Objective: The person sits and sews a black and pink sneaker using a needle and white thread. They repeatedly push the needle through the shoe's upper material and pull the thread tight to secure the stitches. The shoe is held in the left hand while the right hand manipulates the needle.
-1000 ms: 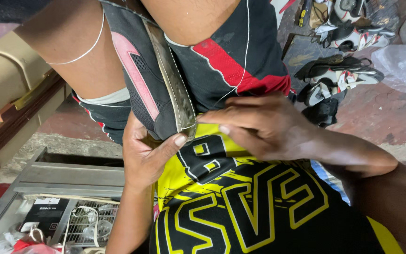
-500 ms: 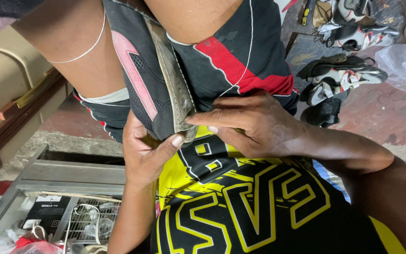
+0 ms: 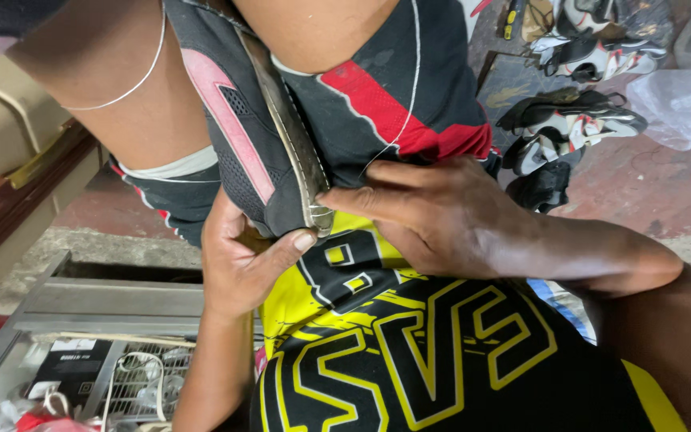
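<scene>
A black shoe (image 3: 237, 140) with a pink stripe is clamped upright between my knees, its worn grey sole (image 3: 291, 144) facing right. My left hand (image 3: 237, 260) grips the shoe's lower end from below, thumb on the sole's tip. My right hand (image 3: 449, 216) lies flat against my shorts, with fingers stretched left and the index fingertip touching the sole's lower end. A thin white thread (image 3: 125, 90) crosses my left thigh. Another white line (image 3: 409, 88) runs down to the right hand. Its thumb and palm are hidden.
Several shoes and sandals (image 3: 573, 132) lie on the reddish floor at the upper right, beside a clear plastic bag (image 3: 681, 104). A metal-framed box (image 3: 105, 308) with a wire rack and small items stands at the lower left. A wooden bench edge (image 3: 17, 192) is at the left.
My right hand has slid left across my shorts until its fingertips reached the sole's lower end. My left hand keeps its grip on the shoe.
</scene>
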